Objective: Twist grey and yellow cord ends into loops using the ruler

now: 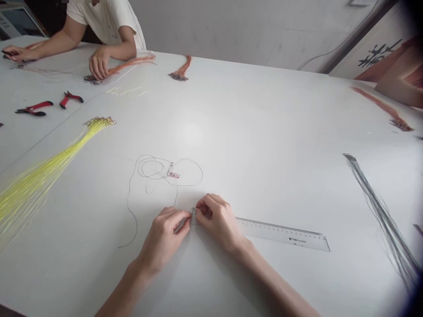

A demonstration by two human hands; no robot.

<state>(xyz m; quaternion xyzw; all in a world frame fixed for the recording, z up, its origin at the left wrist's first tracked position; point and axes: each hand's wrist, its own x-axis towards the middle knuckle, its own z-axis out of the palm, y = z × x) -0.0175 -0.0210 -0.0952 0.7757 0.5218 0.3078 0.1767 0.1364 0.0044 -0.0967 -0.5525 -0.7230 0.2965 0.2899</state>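
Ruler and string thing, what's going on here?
A person's left hand and right hand meet at the end of the clear ruler, pinching what looks like the end of a thin cord. The rest of it lies looped on the white table. Across the table, another person's hand rests on orange cords.

I can read nothing for sure: the ruler [284, 233] just right of my right hand [218, 220] bears a dark print, too blurred; far right of it, a board [380, 53] shows black brush characters
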